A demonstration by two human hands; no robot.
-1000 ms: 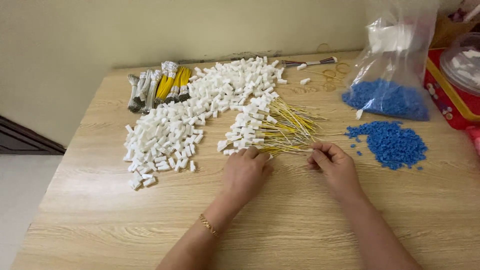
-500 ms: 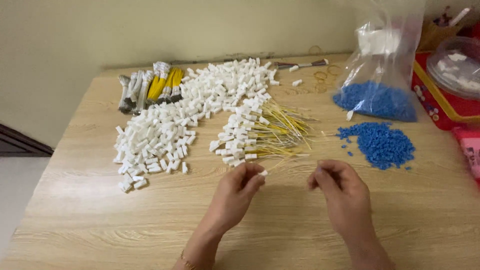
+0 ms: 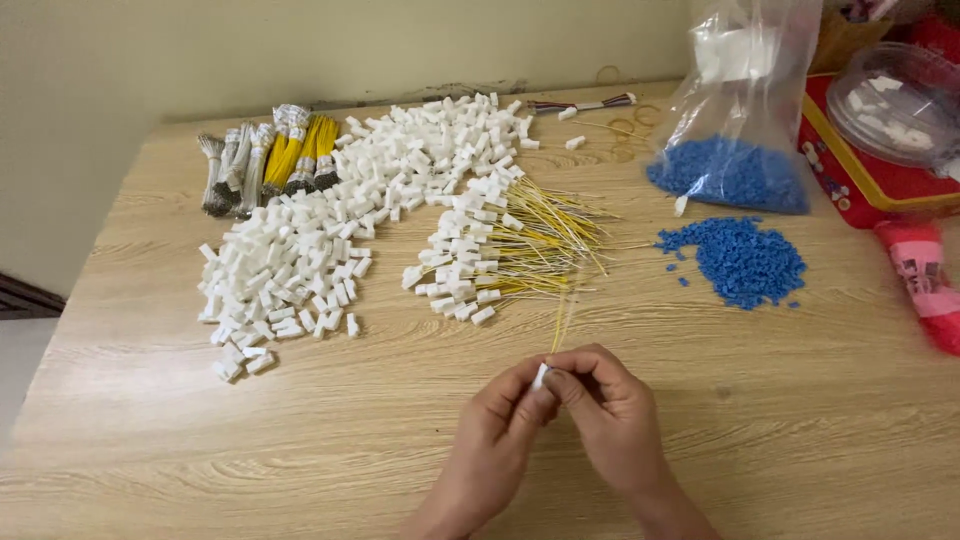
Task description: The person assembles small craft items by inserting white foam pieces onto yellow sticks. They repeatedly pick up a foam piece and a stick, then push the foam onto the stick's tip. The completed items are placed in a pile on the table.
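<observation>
My left hand (image 3: 497, 425) and my right hand (image 3: 612, 412) meet low over the wooden table (image 3: 300, 440), fingertips pressed together. Between them sits a small white connector (image 3: 541, 375), pinched by the left fingers. A thin yellow wire (image 3: 559, 322) sticks up from the pinch toward the far side, and the right fingers hold its end. Just beyond the hands lies a heap of yellow wires fitted with white connectors (image 3: 500, 250). A larger heap of loose white connectors (image 3: 320, 225) spreads to the left.
Bundled yellow and grey wires (image 3: 262, 160) lie at the back left. Loose blue pieces (image 3: 745, 262) sit right of centre, behind them a clear bag of blue pieces (image 3: 735, 165). A red tin (image 3: 850, 175), a clear lid (image 3: 900, 100) and a pink tube (image 3: 925, 275) line the right edge.
Both hands drew back from the wire heap toward me and came together. They now pinch one white connector and a yellow wire between them.
</observation>
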